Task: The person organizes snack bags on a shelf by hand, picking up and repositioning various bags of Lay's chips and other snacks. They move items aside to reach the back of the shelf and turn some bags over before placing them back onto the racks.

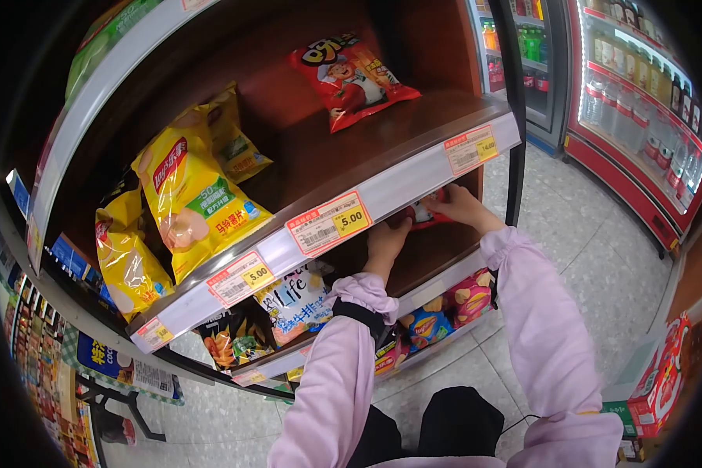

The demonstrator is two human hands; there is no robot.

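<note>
On the middle shelf, a red snack bag (425,212) lies between my two hands, its top hidden behind the price strip above. My right hand (466,209) grips the bag's right end, fingers curled at its edge. At its left side my left hand (385,240) is closed against the bag, thumb toward it and the other fingers partly hidden. Left of my left hand stands a white-and-blue snack bag (295,304), with a black snack bag (230,339) beside it.
Yellow chip bags (199,191) lean on the upper shelf, where another red bag (355,82) lies at the back. The price strip (402,195) runs just above my hands. Below are small chip bags (427,324). Drink fridges (639,101) stand at right, a red-and-green carton (655,390) lower right.
</note>
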